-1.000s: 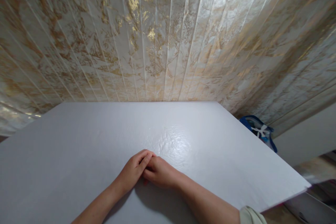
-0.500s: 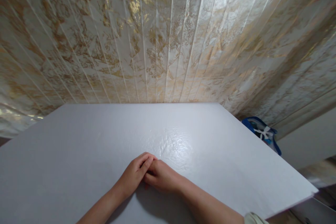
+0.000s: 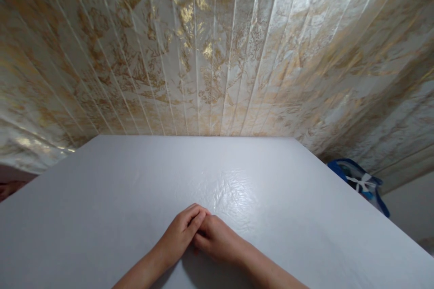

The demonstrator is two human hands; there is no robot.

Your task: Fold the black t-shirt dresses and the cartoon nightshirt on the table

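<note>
Head view: my left hand [image 3: 181, 230] is folded over my right hand [image 3: 219, 240], thumb lying across its knuckles. Left fingers [image 3: 194, 210] curled in, no gap, holding the right hand. Right fingers curled into a loose fist against the left palm; can't tell if anything is inside, the grip hides it. Both hands sit low and central, over the near part of the white table [image 3: 101, 216], shadow below them, forearms coming in from the bottom edge. Glossy glare patch on the tabletop just beyond the hands. Gold-patterned, pleated covering [image 3: 206, 63] behind the far edge. Blue-trimmed bag [image 3: 339, 168] with white ties past the right edge, well apart from my hands.
</note>
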